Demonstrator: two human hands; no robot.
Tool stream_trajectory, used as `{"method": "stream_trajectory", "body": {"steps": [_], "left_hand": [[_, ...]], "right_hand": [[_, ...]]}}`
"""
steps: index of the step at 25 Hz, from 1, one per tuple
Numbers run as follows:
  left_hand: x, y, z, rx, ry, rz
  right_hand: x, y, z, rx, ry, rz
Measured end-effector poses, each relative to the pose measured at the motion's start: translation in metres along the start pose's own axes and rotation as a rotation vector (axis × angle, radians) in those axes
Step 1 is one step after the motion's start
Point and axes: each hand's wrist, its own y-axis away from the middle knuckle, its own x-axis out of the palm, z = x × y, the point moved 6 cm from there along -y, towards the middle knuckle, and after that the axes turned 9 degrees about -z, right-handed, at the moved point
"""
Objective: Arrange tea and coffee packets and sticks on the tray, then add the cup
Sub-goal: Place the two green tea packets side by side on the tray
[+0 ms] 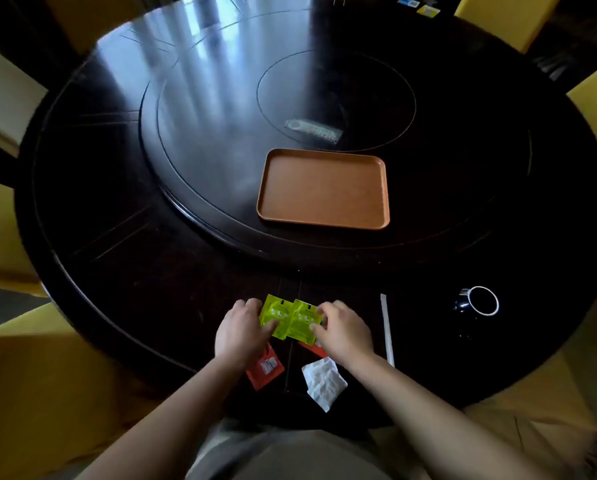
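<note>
Two bright green packets lie side by side near the table's front edge. My left hand [242, 330] grips the left green packet [275, 315]; my right hand [342, 329] grips the right green packet [302, 322]. A red packet [265, 368] lies under my left wrist, and a second red packet [316, 347] peeks out beneath my right hand. A white crumpled packet [324, 381] rests below them. A long white stick [387, 329] lies to the right. The brown tray [324, 188] sits farther back with nothing on it. A dark cup [478, 301] with a white rim stands at the right.
The round dark table [117, 237] carries a raised turntable [193, 133], with a remote control [314, 130] behind the tray. Yellow chairs [9, 237] ring the table. Small cards [428, 10] lie at the far edge.
</note>
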Motion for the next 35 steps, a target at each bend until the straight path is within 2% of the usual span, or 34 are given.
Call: {"method": "stream_trajectory", "body": {"steps": [3, 8, 13, 19, 23, 28, 35], "left_hand": [[0.004, -0.010, -0.008, 0.115, -0.173, 0.014], [0.019, -0.009, -0.006, 0.138, -0.249, 0.052], [0.021, -0.005, -0.005, -0.017, -0.060, 0.008], [0.009, 0.002, 0.005, -0.184, 0.334, -0.046], [-0.011, 0.005, 0.002, -0.192, 0.435, -0.142], [-0.044, -0.012, -0.015, -0.129, 0.490, -0.255], [-0.077, -0.071, -0.059, 0.061, 0.452, -0.382]], "right_hand": [[0.001, -0.011, 0.019, -0.057, 0.233, -0.043], [0.010, -0.019, 0.026, -0.124, 0.410, -0.025], [0.013, -0.030, 0.023, -0.212, 0.402, -0.012], [0.009, -0.034, 0.014, -0.115, 0.128, -0.023], [-0.002, -0.036, 0.004, 0.075, -0.183, 0.056], [-0.047, -0.041, -0.006, 0.182, -0.452, -0.042], [-0.104, -0.086, -0.003, 0.236, -0.623, -0.187]]}}
